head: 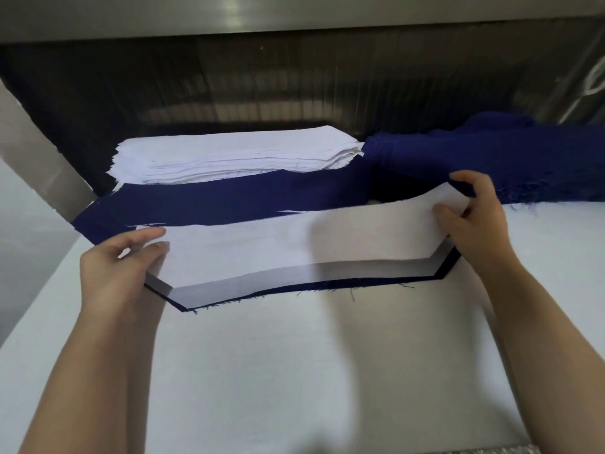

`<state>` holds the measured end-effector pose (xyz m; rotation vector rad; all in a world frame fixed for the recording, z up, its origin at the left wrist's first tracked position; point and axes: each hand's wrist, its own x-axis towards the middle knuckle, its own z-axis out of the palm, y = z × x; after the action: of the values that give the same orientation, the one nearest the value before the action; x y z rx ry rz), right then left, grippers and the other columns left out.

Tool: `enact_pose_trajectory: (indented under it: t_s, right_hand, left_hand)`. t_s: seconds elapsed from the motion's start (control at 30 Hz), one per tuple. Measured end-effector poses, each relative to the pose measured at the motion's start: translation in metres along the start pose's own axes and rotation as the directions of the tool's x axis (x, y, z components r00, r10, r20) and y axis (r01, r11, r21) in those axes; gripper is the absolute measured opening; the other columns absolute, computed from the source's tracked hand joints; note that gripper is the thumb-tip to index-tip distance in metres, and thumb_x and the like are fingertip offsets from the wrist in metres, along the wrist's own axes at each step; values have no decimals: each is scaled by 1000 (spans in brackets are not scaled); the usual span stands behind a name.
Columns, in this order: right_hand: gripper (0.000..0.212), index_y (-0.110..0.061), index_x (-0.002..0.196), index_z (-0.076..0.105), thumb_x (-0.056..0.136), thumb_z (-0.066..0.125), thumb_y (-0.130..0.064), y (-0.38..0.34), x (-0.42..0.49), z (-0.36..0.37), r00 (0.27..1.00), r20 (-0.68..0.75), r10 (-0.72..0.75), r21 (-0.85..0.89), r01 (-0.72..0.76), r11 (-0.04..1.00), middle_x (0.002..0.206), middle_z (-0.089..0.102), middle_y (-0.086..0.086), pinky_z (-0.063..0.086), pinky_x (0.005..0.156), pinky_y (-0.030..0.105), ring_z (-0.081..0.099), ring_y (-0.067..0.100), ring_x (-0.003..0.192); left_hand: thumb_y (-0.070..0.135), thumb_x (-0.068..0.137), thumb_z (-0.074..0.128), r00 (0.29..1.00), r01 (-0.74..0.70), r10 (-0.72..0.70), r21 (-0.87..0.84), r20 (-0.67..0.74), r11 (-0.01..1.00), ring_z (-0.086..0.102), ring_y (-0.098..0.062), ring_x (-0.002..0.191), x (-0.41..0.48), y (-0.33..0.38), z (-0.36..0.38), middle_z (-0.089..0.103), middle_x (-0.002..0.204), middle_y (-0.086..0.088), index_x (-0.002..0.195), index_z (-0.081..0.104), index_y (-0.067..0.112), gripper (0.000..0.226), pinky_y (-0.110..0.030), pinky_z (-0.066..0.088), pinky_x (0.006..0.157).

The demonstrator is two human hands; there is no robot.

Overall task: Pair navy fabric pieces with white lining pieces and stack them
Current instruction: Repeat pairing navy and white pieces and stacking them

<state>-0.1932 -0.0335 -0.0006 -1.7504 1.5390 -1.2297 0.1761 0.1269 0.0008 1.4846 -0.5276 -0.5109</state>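
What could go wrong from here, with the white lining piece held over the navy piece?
1. The left hand and right hand pinch only the ends of the white lining piece, so it may land skewed; the navy piece shows along the near edge alone.
2. The right hand is close to the frayed navy pile and could snag loose threads.

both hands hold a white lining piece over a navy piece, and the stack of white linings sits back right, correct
Not quite: the head view shows the stack of white linings at the back left, a navy pile at the back right. The left hand and right hand do hold the white lining piece over the navy piece.
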Motion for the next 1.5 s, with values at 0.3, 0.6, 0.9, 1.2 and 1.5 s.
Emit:
enact_pose_trajectory:
  t_s: [0.3,0.6,0.9,1.2,1.5]
  right_hand:
    - [46,-38,120,52,85,57,-9,2,-1,-4,983,173,-64,-153,91,984,61,50,0,40,49,24,45,18,50]
    - [26,-31,84,69,88,58,-8,2,-1,-5,949,301,-99,-227,172,959,67,58,-5,35,54,3,49,11,59]
    - [23,-23,86,70,88,55,-6,-1,0,-5,976,186,-110,-225,151,962,53,45,-12,33,47,5,44,9,48]
    - [21,-22,81,70,86,56,-7,-1,1,-5,974,223,-26,-278,89,956,56,53,-11,33,50,9,44,10,52]
    - [18,-20,86,74,85,60,-8,0,0,-6,970,241,24,-318,56,946,65,54,-22,34,68,20,49,1,64]
  left_hand:
    - [-5,83,64,985,-167,139,414,97,895,54,18,61,-6,6,1,62,83,8,94,70,10,19,4,36,53]
    - [-3,83,64,979,-198,133,571,154,797,55,-17,99,-1,8,-4,66,105,-3,88,70,17,22,-25,36,86]
    - [0,82,68,962,-261,152,594,229,760,54,-13,98,3,5,-6,65,97,6,81,67,28,28,-24,34,86]
    - [1,82,70,955,-273,138,595,262,756,54,-11,97,4,3,-8,64,91,15,79,67,31,30,-23,34,86]
    - [3,81,71,953,-276,129,617,273,737,54,-12,100,5,2,-9,66,97,6,85,69,25,23,-26,35,89]
